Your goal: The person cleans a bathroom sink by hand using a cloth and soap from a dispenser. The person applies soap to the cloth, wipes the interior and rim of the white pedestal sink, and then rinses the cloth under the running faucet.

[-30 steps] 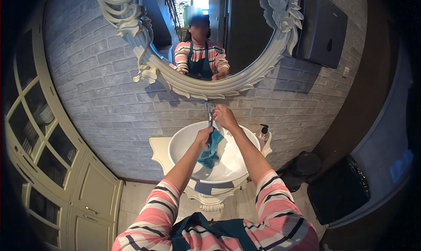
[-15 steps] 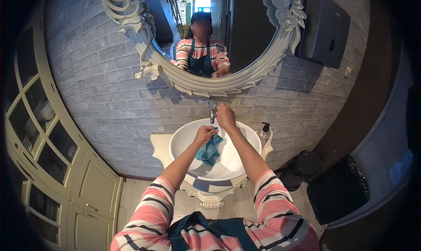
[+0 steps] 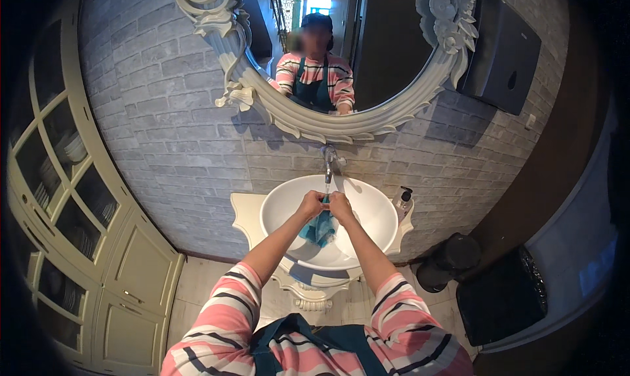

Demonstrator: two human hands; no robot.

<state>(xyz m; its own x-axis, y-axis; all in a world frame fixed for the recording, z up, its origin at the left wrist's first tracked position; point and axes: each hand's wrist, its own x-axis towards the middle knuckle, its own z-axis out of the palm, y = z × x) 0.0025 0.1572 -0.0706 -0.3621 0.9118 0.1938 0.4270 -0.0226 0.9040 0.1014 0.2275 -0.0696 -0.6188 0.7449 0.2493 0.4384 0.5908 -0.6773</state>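
A wet teal cloth [image 3: 317,229] hangs from both my hands inside the white oval basin [image 3: 281,208]. My left hand [image 3: 311,204] is closed on its upper left edge, and my right hand [image 3: 340,206] grips the upper right edge close beside it. Just beyond my fingers, the chrome wall tap [image 3: 329,168] points down, with a thin stream of water seeming to fall from its spout onto the cloth. The lower part of the cloth droops toward the bottom of the basin.
The basin stands on a cream carved console [image 3: 244,212], with a pump soap bottle [image 3: 403,200] at its right. Above hang an ornate framed mirror [image 3: 315,130] and a dark dispenser [image 3: 502,54]. Bins [image 3: 453,261] stand at right; a glazed cream cabinet [image 3: 141,264] lines the left.
My right hand has come down from the tap and taken hold of the cloth next to my left hand. Water now appears to run from the spout.
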